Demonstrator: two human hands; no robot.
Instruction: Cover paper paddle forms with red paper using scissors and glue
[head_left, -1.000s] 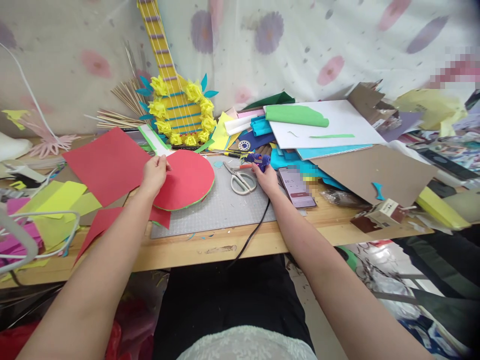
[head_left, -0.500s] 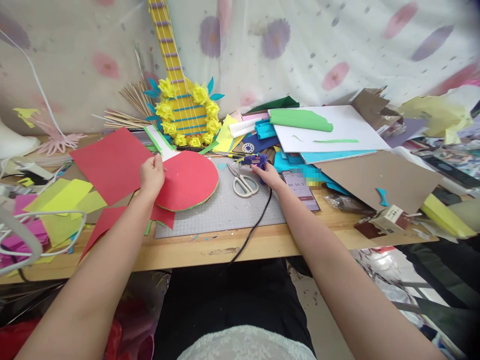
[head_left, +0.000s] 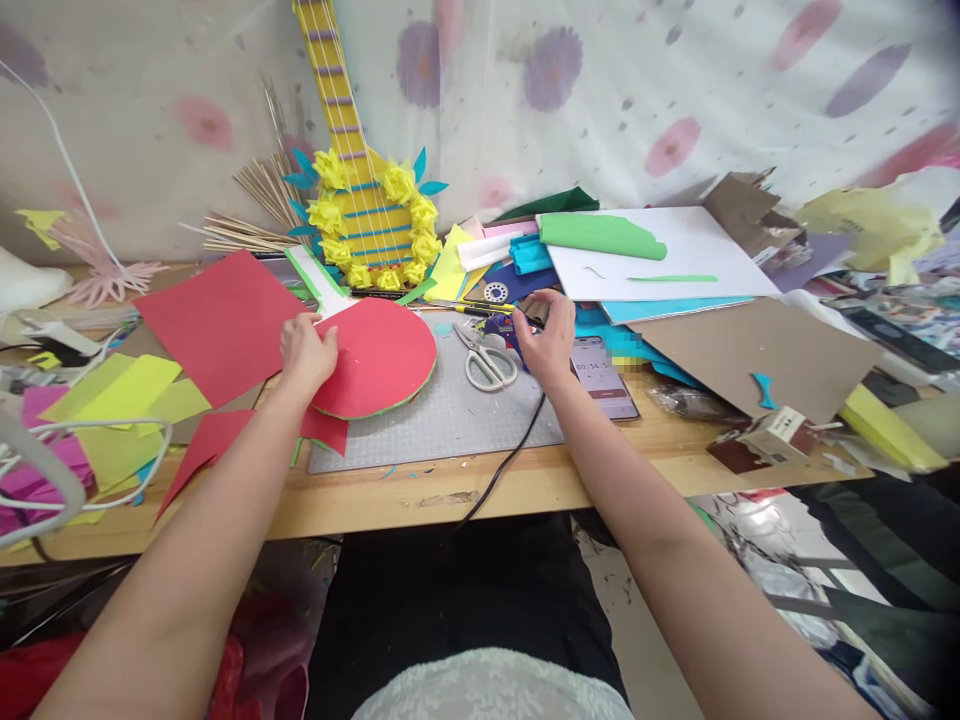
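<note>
My left hand [head_left: 306, 352] is closed on the left edge of a rounded red paper cutout [head_left: 379, 355] with a green rim. A white neck piece edged in green [head_left: 319, 280] extends from it toward the back. Just above the blue glue gun [head_left: 501, 328], my right hand [head_left: 549, 335] curves with thumb and fingers apart and nothing visible between them. The gun lies on the grey cutting mat [head_left: 450, 440], partly hidden by that hand, its black cord running to the front edge. Scissors with pale handles [head_left: 491, 368] lie between the cutout and the right hand.
A yellow paper guitar with flowers [head_left: 375, 230] leans at the back. Red sheets [head_left: 217, 325] and yellow sheets [head_left: 131, 390] lie left. A phone [head_left: 606, 380], a white board [head_left: 675, 240] and brown cardboard [head_left: 757, 350] are on the right.
My right hand has let go of the glue gun, and its fingers have lifted and spread above it. My left hand stays on the red cutout, its thumb shifted slightly.
</note>
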